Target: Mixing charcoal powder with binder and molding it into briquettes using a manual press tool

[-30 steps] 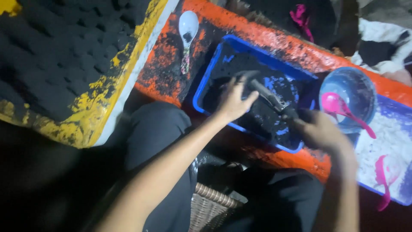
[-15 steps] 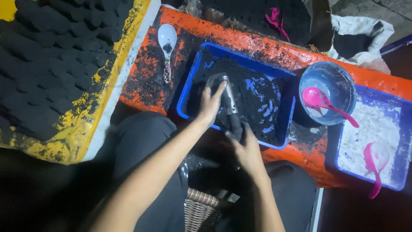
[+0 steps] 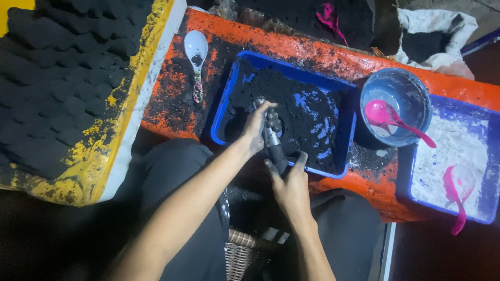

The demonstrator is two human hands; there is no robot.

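1. Nearest is a woven basket [image 3: 239,255], down by the person's dark-clad knees.
2. The right hand [image 3: 291,182] is just above it. Its fingers are wrapped tight around the low end of a metal tool [image 3: 273,138].
3. The tool slants up from the tray's near rim, with its top end over the black powder [image 3: 302,112].
4. The left hand [image 3: 256,127] is curled over the tool's top end, so both hands are closed on the tool.
5. The step in hand looks like pressing or packing powder with the tool, I think.
6. Any move from here calls for a firm hold with both hands, because the powder is loose and could spill.
7. The powder sits in a blue tray [image 3: 221,112] on an orange worktop [image 3: 172,99].
8. A white spoon [image 3: 196,57] lies left of the tray.
9. To the right stands a bowl [image 3: 411,93] with a pink spoon [image 3: 388,115] in it.
10. Past the bowl is a 2nd tray [image 3: 411,177] of white powder, with a pink scoop [image 3: 454,190] in it.
11. Far left are rows of black lumps [image 3: 57,78].
12. 1 second ago the right hand was out near the bowl and the tool lay flatter across the tray. Now that hand is close to the body and the tool stands steeper.
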